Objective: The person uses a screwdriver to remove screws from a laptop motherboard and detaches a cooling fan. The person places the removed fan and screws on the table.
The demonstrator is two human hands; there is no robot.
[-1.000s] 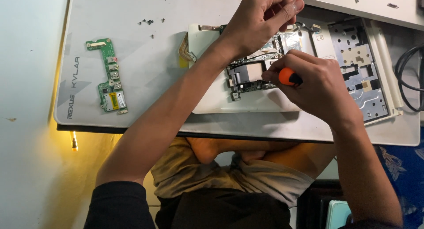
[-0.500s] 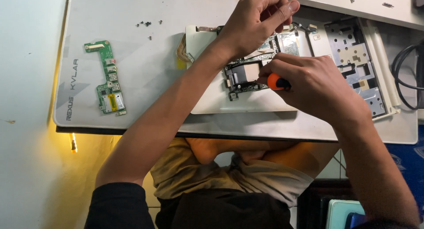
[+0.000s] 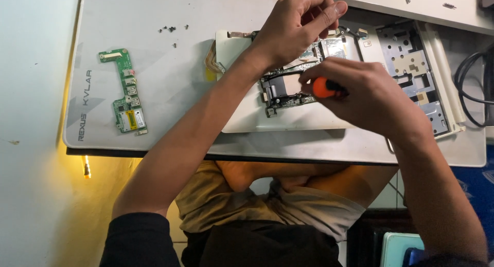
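Since the earlier frames, the right hand has slid left, carrying the orange-handled screwdriver from right of the exposed circuit board to over it. Seen from the head camera, its fingers are curled tight around the handle, the tip hidden beneath. At upper centre, the left hand rests half-closed on the white laptop chassis, apparently steadying it; whether it grips anything is unclear. At left on the bench mat, a small green board and loose screws lie well apart, seemingly set aside.
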